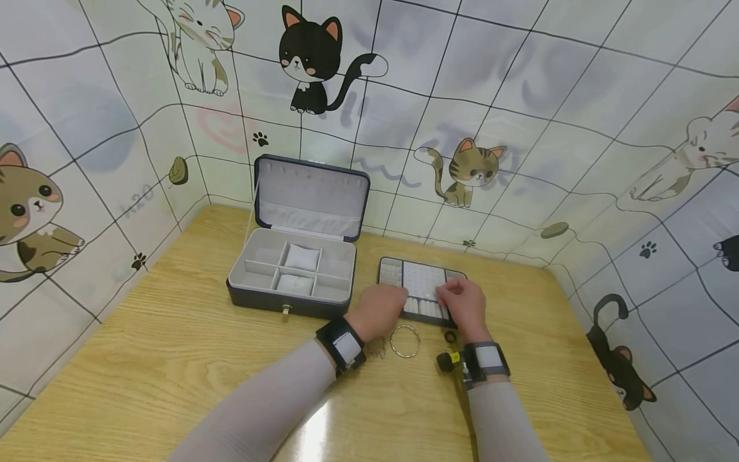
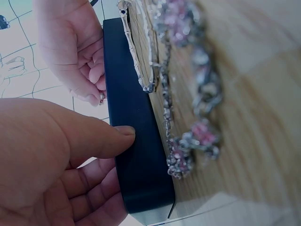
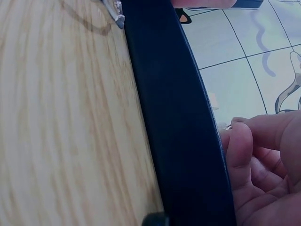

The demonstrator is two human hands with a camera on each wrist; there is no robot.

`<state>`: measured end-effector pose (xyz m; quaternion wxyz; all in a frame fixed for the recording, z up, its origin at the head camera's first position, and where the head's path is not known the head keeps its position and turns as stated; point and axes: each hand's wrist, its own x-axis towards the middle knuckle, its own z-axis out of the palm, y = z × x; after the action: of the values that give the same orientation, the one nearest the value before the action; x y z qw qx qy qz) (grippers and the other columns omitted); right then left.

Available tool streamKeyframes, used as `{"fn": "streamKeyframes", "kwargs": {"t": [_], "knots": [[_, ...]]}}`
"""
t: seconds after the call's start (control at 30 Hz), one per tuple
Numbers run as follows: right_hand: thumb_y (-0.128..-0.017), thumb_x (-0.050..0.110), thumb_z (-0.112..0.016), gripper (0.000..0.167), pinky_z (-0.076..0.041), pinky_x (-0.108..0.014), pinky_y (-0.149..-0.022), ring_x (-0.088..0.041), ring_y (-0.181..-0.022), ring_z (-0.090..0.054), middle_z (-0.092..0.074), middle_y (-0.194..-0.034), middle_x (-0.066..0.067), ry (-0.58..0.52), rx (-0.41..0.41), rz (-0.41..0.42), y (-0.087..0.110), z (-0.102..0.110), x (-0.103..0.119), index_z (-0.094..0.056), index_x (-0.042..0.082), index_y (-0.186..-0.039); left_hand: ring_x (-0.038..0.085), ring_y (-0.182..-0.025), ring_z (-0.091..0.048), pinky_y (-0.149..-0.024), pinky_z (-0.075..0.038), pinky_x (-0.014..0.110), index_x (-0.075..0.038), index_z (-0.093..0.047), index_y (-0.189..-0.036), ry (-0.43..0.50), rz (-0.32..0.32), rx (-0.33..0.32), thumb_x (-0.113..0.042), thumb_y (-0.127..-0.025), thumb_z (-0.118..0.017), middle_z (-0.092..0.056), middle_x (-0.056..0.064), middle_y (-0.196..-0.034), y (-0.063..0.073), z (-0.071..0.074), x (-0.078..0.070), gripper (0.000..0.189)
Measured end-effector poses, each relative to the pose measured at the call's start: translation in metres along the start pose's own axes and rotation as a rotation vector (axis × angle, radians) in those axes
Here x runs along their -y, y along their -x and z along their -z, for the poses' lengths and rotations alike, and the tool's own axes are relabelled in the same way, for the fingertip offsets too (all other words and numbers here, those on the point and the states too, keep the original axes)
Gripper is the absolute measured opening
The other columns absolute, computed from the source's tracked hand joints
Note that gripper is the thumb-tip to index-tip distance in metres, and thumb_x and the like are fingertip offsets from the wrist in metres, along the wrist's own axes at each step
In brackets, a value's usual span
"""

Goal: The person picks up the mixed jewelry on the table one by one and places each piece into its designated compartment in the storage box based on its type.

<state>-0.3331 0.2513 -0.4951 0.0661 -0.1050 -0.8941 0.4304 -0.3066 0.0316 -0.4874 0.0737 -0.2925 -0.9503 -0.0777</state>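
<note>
My left hand grips the near left end of a dark jewelry tray, its thumb against the tray's dark side wall. The tray lies flat with pale compartments and ring rolls. Over its right part, my right hand pinches a tiny shiny piece of jewelry, mostly hidden by the fingertips, perhaps an earring. In front of the tray lie a bangle and a silvery bracelet with pink stones, close beneath my left wrist.
An open dark jewelry box with pale compartments and two small cushions stands left of the tray, lid raised. A small black ring-shaped thing lies by my right wrist. Cat-patterned sheeting walls the wooden table behind and at both sides.
</note>
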Motion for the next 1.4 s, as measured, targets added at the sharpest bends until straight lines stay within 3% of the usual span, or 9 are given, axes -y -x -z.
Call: {"fn": "streamKeyframes", "kwargs": {"t": [0.67,1.07,1.4], "knots": [[-0.096,0.023,-0.075,0.016,-0.047,-0.032,-0.063,-0.023,-0.072,-0.062,-0.073,-0.079,-0.008,0.175,-0.008,0.136,0.0025,-0.0018,0.0043,-0.073,0.009,-0.087,0.016,-0.08,-0.069,-0.063,-0.056,0.033,-0.017,-0.067,-0.098,0.003,0.013,0.014,-0.012,-0.095,-0.071,-0.074,-0.001,-0.09,-0.0015,-0.002,0.0003,0.007],[-0.096,0.021,-0.076,0.015,-0.047,-0.032,-0.066,-0.025,-0.079,-0.063,-0.073,-0.087,-0.009,0.225,-0.022,0.192,0.0024,-0.0033,0.0045,-0.072,0.01,-0.087,0.017,-0.081,-0.071,-0.063,-0.057,0.034,-0.017,-0.068,-0.097,-0.006,0.005,-0.004,-0.012,-0.095,-0.071,-0.075,0.0,-0.09,-0.0015,-0.0023,0.0001,0.007],[-0.094,0.017,-0.078,0.012,-0.052,-0.04,-0.077,-0.028,-0.089,-0.067,-0.075,-0.097,-0.011,0.26,-0.036,0.238,0.0053,-0.0043,0.0082,-0.072,0.01,-0.087,0.018,-0.083,-0.071,-0.064,-0.057,0.034,-0.018,-0.067,-0.097,-0.006,0.003,0.0,-0.013,-0.095,-0.07,-0.075,0.0,-0.091,-0.0013,-0.0016,0.0006,0.006]]}}
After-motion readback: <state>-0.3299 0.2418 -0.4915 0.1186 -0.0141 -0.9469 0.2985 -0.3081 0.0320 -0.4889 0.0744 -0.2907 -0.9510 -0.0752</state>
